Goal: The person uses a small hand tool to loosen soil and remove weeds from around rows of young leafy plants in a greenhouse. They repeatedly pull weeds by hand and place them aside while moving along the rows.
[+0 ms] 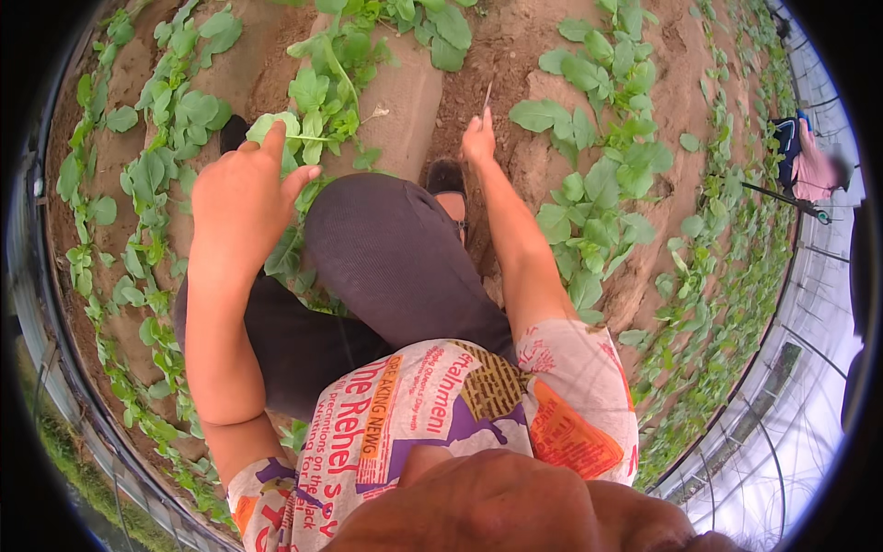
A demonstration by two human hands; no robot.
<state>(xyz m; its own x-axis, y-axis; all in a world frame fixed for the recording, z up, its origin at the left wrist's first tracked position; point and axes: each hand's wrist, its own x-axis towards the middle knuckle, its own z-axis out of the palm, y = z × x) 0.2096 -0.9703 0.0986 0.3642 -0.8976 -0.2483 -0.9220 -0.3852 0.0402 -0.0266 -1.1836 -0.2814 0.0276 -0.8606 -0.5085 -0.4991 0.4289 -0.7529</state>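
Observation:
My left hand is over a row of leafy green plants, its thumb spread away from the index finger. That index finger lies against a pale-sided leaf with a light stem; the curled fingers are partly hidden. My right hand grips a thin-bladed tool, likely a small knife, whose handle is hidden in the fist. Its narrow blade points away from me over the bare soil furrow, between two plant rows. The blade touches no plant that I can see.
My bent knee and dark shoe are between my hands. Another leafy row runs close on the right, with more rows on the left. A person is at the far right, near the greenhouse wall.

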